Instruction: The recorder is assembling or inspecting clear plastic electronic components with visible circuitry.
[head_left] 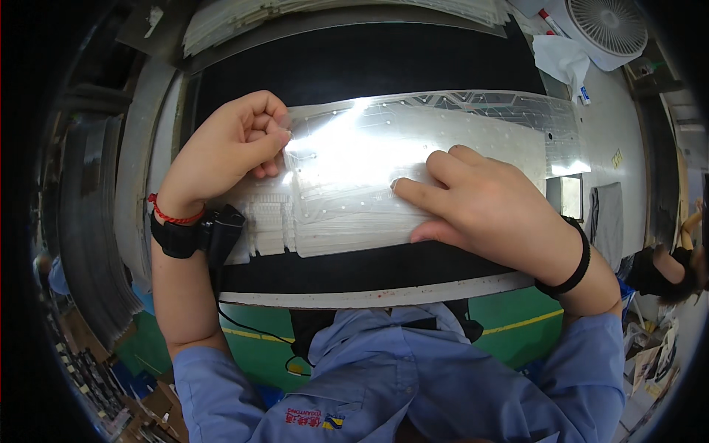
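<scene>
A clear plastic sheet printed with fine circuit-like lines point(509, 111) lies over a stack of similar thin sheets point(354, 240), and bright glare covers its middle. At the sheet's upper left edge, my left hand point(240, 144) pinches it between thumb and fingers. My right hand point(480, 196) rests palm down over the sheet's right half. Its index finger reaches left onto the surface, the thumb lies apart near the stack's lower edge, and the other fingers are bent.
Beneath the sheets is a black work mat point(399, 66). More stacked sheets point(332, 18) lie at the far side. A white fan point(605, 26), a white tissue point(561, 59) and a grey cloth point(607, 221) are on the right. Tall stacked panels point(88, 221) stand at left.
</scene>
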{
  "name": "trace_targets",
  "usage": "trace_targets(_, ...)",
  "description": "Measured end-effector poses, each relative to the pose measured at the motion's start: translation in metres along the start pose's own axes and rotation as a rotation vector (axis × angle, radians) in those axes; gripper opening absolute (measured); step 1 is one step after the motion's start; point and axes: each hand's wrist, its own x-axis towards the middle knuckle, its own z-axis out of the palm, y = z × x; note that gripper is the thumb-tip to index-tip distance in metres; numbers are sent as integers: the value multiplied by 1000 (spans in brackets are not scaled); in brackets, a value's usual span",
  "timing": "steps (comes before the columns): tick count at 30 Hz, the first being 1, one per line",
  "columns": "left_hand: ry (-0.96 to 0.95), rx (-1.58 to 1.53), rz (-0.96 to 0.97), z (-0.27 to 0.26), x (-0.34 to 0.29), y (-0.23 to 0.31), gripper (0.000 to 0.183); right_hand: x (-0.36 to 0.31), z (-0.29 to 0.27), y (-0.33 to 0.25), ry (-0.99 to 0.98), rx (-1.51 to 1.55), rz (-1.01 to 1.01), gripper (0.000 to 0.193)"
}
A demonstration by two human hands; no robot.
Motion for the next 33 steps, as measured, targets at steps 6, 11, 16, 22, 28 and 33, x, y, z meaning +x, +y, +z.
trace_targets(6, -2, 5, -10, 0, 0, 1, 12, -1, -1, -1, -7, -19, 13, 43)
trace_targets(11, -8, -13, -12, 0, -1, 0, 13, 0, -2, 0, -34, 12, -13, 43)
trace_targets(16, -113, -60, 17, -3, -3, -2, 23, -1, -1, 2, -5, 29, -22, 35)
trace_targets(22, 14, -46, 155, 0, -5, -3, 21, -10, -17, 17, 269, 107, -50, 21)
trace_targets(28, 337, -313, 232, -45, 7, -21, 24, -49, -49, 75, 831, 206, 253, 9)
trace_targets(33, 532, -444, 381, -87, 10, -48, 27, -62, -45, 128, 905, 393, 465, 22)
